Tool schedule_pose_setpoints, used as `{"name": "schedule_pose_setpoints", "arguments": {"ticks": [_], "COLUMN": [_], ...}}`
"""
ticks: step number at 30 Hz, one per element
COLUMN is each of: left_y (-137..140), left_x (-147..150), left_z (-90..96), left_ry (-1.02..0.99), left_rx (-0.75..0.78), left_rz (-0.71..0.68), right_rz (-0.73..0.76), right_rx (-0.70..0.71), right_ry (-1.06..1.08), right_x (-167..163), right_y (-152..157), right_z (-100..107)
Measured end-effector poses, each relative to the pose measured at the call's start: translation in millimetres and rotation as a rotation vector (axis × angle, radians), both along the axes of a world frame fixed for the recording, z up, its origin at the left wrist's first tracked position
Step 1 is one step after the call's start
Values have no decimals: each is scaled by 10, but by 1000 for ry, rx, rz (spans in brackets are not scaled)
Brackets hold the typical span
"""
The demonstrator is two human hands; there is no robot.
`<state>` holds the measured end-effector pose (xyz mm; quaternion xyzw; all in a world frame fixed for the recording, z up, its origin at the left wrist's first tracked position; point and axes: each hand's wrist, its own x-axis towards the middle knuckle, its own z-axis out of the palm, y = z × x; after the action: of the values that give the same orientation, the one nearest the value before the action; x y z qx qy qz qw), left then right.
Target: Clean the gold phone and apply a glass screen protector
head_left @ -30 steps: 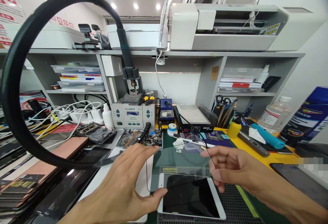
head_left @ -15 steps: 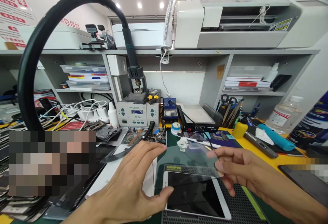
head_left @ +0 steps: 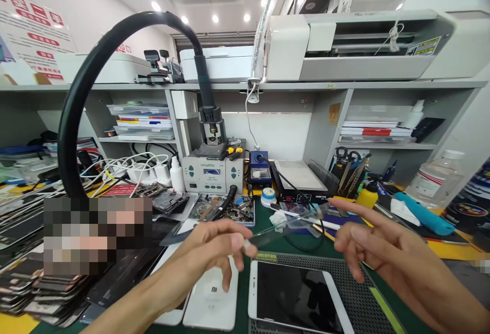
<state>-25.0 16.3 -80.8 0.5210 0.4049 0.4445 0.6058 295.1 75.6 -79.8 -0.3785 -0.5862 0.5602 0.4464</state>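
My left hand [head_left: 210,250] pinches the near left end of a thin clear sheet [head_left: 289,224], which looks like a glass screen protector. The sheet is tilted almost edge-on, above and behind a white-framed phone [head_left: 298,293]. This phone lies with its black screen up on a black perforated mat [head_left: 356,278]. My right hand [head_left: 386,257] has its fingers apart at the sheet's far right end. Its index fingertip is close to the sheet's edge; whether they touch I cannot tell. A white phone [head_left: 212,293] with a logo on its back lies under my left hand's fingers.
A hot-air station [head_left: 212,175] with a looping black hose [head_left: 69,109] stands at the back. Stacked phone parts [head_left: 61,293] crowd the left. Behind the mat are a small white tub [head_left: 268,197], a black cable and a heating plate [head_left: 300,175]. Bottles stand at right.
The clear sheet has tipped from facing me to nearly edge-on. My left fingers have closed on its end, while my right fingers have loosened and spread. The camera view has shifted slightly.
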Motion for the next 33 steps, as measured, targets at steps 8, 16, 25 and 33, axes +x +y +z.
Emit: {"name": "schedule_pose_setpoints", "arguments": {"ticks": [8,16,25,33], "left_y": [80,111,113,84], "left_x": [-9,-26,39,65], "left_z": [-40,-157,-129,-104], "left_ry": [-212,-190,-128,-128], "left_rx": [-487,-561,-561,-501], "left_rz": [-257,-342,-335,-287], "right_rz": [-4,-3,34,59], "right_rx": [47,-41,-40,-20], "right_ry": [-129,-84,-137,-152], "right_x": [-14,-155,-94,-41], "right_y": [-4,-129,-70,-45], "right_z": [-69,50,-70,-67]}}
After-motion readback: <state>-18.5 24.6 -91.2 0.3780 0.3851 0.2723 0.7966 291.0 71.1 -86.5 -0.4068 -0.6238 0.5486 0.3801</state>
